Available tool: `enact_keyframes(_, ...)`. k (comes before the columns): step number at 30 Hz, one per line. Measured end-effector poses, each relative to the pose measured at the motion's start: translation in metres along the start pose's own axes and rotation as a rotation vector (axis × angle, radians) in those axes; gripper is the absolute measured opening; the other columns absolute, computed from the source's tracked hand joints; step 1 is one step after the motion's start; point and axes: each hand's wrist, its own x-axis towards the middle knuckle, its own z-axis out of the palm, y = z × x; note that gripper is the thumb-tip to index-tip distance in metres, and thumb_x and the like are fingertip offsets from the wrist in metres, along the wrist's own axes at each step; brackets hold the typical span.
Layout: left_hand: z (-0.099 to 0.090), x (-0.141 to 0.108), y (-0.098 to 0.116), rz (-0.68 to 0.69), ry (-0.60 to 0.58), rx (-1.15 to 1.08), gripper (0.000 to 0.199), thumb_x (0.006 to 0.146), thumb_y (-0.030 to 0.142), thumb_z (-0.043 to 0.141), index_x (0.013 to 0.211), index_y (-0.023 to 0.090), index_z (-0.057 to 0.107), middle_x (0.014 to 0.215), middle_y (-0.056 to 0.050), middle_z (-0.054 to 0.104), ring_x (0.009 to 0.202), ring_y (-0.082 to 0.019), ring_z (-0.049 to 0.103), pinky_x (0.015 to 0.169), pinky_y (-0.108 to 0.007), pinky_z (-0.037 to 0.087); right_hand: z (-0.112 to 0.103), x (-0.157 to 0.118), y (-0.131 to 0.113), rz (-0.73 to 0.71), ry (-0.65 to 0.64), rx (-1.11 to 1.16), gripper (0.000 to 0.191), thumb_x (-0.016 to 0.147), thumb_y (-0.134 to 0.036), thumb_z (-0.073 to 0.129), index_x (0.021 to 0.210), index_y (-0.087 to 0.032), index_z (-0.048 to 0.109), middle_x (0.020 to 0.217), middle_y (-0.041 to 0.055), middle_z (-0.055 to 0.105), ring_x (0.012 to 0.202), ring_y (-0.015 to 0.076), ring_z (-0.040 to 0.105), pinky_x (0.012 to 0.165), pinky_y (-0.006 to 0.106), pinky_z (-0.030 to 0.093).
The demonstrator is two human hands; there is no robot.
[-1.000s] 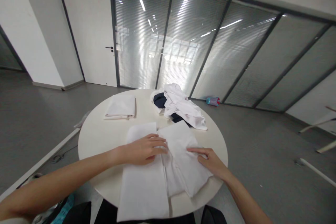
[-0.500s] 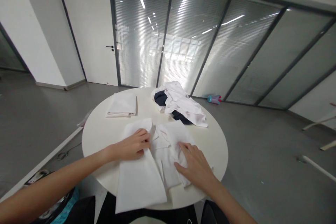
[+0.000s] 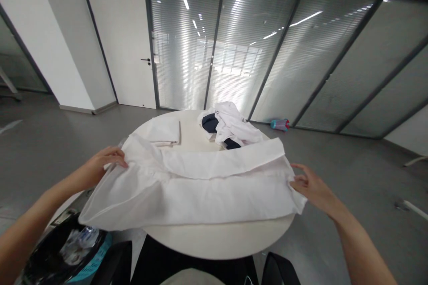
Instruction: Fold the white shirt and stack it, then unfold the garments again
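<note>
A long white garment (image 3: 217,198), lengthwise folded, is stretched sideways across the round table and overhangs it on the left. I cannot tell what kind of garment it is. My left hand (image 3: 109,160) has its fingers closed on the upper left edge. At the opposite end, my right hand (image 3: 307,185) pinches the right edge between thumb and fingers, with the index finger extended. Behind the garment, a folded white cloth (image 3: 165,129) lies at the table's far left. Farther right is a crumpled heap of white clothes (image 3: 234,122) with a dark navy piece (image 3: 210,123) showing.
The white round table (image 3: 220,240) stands before me. A bin with a black liner and rubbish (image 3: 75,242) is at lower left. Black chair arms (image 3: 279,271) flank my lap. A blue and pink basket (image 3: 280,124) lies on the floor by the glass partition.
Both hands have moved far apart, out to the sides. The white garment, bunched between them before, is now spread wide across the table.
</note>
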Motion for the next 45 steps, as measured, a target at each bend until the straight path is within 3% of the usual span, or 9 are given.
enact_keyframes(5,-0.012,-0.004,-0.01,-0.184,0.009,0.017,0.028,0.085,0.021,0.047,0.088,0.027,0.074,0.092,-0.001,0.074,0.074,-0.018,0.069,0.06,-0.025,0.054,0.013,-0.005,-0.009,-0.122,0.136,-0.167,0.033,0.077,-0.031,0.052,0.102,-0.019,0.068,0.099,0.0133,0.07,0.082,0.027,0.068,0.077,0.042,0.053)
enact_keyframes(7,-0.013,0.013,0.014,-0.21,-0.012,-0.069,0.023,0.087,0.028,0.051,0.085,0.028,0.074,0.088,-0.001,0.074,0.07,-0.019,0.068,0.054,-0.025,0.053,0.027,-0.015,-0.047,-0.312,-0.082,-0.065,0.025,0.084,-0.034,0.051,0.095,-0.022,0.07,0.092,0.0087,0.071,0.081,0.0238,0.067,0.079,0.038,0.054)
enact_keyframes(10,-0.002,0.046,0.074,-0.119,-0.3,-0.284,0.022,0.092,0.031,0.053,0.098,0.03,0.075,0.094,0.0,0.075,0.081,-0.018,0.07,0.073,-0.027,0.057,0.056,-0.035,-0.105,-0.536,-0.494,0.016,0.029,0.095,-0.037,0.047,0.103,-0.026,0.073,0.105,0.0053,0.073,0.095,0.0218,0.068,0.088,0.035,0.053)
enact_keyframes(13,0.024,0.068,0.13,0.028,-0.566,-0.443,0.025,0.094,0.028,0.055,0.113,0.029,0.072,0.107,-0.003,0.073,0.096,-0.02,0.07,0.088,-0.029,0.055,0.087,-0.048,-0.138,-0.718,-0.619,-0.038,0.034,0.099,-0.034,0.047,0.123,-0.023,0.069,0.13,0.0079,0.066,0.121,0.023,0.06,0.107,0.039,0.044)
enact_keyframes(19,0.084,0.08,0.154,0.176,-0.502,-0.259,0.031,0.092,0.029,0.062,0.122,0.022,0.065,0.127,-0.01,0.063,0.115,-0.025,0.062,0.102,-0.036,0.048,0.129,-0.024,-0.148,-0.815,-0.443,-0.235,0.051,0.097,-0.03,0.051,0.144,-0.011,0.05,0.157,0.018,0.037,0.147,0.0298,0.033,0.119,0.05,0.031)
enact_keyframes(28,0.12,0.106,0.145,-0.067,-0.453,-0.092,0.025,0.088,0.037,0.065,0.102,0.017,0.069,0.107,-0.011,0.069,0.097,-0.028,0.066,0.086,-0.039,0.051,0.154,0.055,-0.164,-0.899,-0.062,-0.445,0.043,0.093,-0.001,0.039,0.131,-0.006,0.059,0.156,0.0219,0.037,0.148,0.032,0.028,0.118,0.052,0.029)
enact_keyframes(32,0.112,0.11,0.157,-0.127,-0.557,-0.171,0.015,0.084,0.016,0.06,0.094,0.017,0.07,0.089,-0.006,0.071,0.079,-0.02,0.065,0.072,-0.029,0.047,0.156,0.05,-0.175,-0.971,-0.008,-0.489,0.038,0.095,-0.004,0.044,0.126,-0.014,0.063,0.144,0.0191,0.052,0.13,0.0329,0.049,0.104,0.053,0.042)
enact_keyframes(40,0.046,0.098,0.228,0.309,-0.808,-0.496,0.008,0.087,0.013,0.065,0.082,0.019,0.063,0.082,-0.002,0.067,0.074,-0.015,0.061,0.067,-0.022,0.043,0.164,0.024,-0.186,-1.087,-0.61,-0.139,0.013,0.09,-0.027,0.068,0.1,-0.022,0.074,0.105,0.0052,0.067,0.095,0.0185,0.064,0.084,0.031,0.05)
enact_keyframes(45,0.029,0.105,0.234,0.299,-0.84,-0.546,0.013,0.093,0.022,0.059,0.099,0.019,0.07,0.082,-0.003,0.07,0.067,-0.014,0.062,0.063,-0.022,0.044,0.175,0.011,-0.189,-1.034,-0.48,-0.247,0.019,0.094,-0.015,0.057,0.08,-0.017,0.071,0.089,0.0049,0.067,0.078,0.0159,0.062,0.072,0.027,0.046)
